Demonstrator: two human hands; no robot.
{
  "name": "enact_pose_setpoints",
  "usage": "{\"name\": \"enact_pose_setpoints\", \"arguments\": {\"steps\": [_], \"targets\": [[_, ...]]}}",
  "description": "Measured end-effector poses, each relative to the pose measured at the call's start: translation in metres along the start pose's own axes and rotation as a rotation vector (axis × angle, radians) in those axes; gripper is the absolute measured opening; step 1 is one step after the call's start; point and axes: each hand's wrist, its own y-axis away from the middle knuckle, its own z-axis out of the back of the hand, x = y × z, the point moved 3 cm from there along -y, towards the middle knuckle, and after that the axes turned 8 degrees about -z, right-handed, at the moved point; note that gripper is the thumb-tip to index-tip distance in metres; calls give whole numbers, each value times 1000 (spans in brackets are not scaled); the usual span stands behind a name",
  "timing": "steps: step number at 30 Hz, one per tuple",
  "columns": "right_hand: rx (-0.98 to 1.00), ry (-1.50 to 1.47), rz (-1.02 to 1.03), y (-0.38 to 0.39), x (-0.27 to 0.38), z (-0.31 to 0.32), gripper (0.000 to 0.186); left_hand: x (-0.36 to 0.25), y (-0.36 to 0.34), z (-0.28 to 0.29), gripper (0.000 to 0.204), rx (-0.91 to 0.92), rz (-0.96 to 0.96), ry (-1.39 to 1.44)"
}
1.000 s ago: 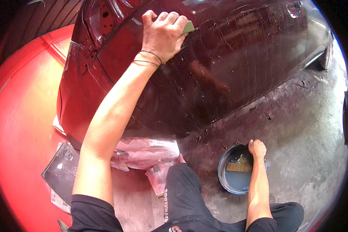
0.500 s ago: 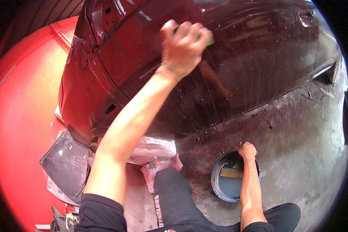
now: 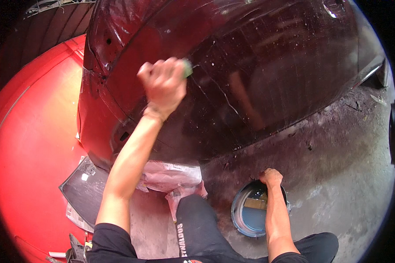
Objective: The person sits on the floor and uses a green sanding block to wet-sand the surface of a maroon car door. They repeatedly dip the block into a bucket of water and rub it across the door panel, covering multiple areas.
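My left hand (image 3: 164, 83) is raised against a wet, dark car body panel (image 3: 267, 61). Its fingers are closed around a small green pad (image 3: 187, 68), of which only an edge shows past the knuckles; the hand is a little blurred. Thin trails of water run down the panel below it. Low on the right, my right hand (image 3: 271, 176) is closed on the far rim of a round dark bucket (image 3: 235, 217). Bluish water (image 3: 253, 218) fills the bottom of the bucket, and a tan rectangular block (image 3: 255, 204) lies inside it.
A bright red surface (image 3: 35, 149) curves along the left. Near it lean a dark flat panel (image 3: 85, 188) and some newspaper (image 3: 77, 215). Pinkish crumpled paper (image 3: 173, 175) lies under the car's lower edge, ahead of my knee. The concrete floor (image 3: 329, 175) is wet and stained.
My left hand has swept left and down across the panel with the green pad. The right hand and the bucket appear slightly lower and further left; the whole view has also shifted.
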Motion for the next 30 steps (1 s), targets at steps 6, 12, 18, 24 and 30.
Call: {"name": "enact_pose_setpoints", "arguments": {"steps": [6,12,18,24,30], "targets": [[143,18,82,-13,8,-7,42,-28,-87,-13,33,-74,-98,7],[166,-32,1,3,7,4,43,7,24,20,40,67,81,-55],[94,-52,63,3,6,-8,47,-37,-101,-32,25,-111,-26,-30],[90,-79,57,-13,-1,-13,46,-45,-121,-35,26,-171,-133,-43],[120,-93,45,0,3,1,42,-15,-40,-9,44,-5,-55,-102]]}}
